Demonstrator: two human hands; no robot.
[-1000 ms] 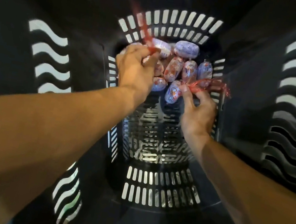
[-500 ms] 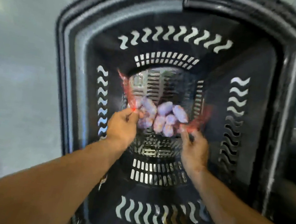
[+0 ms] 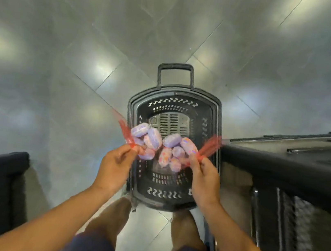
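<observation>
The black trolley basket (image 3: pixel 163 193) is seen whole, and the red net bag of purple-wrapped pieces (image 3: pixel 153 143) has been lifted clear, stretched above the basket's middle from left rim to right rim. Its ends are pinched by the left hand (image 3: pixel 114 164) and right hand (image 3: pixel 206 177). A second ago it lay deep inside; removal looks done.

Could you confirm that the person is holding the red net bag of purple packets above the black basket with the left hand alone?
Not quite: the left hand pinches one end of the red net bag and the right hand the other, above the black basket, as the head view shows.
</observation>
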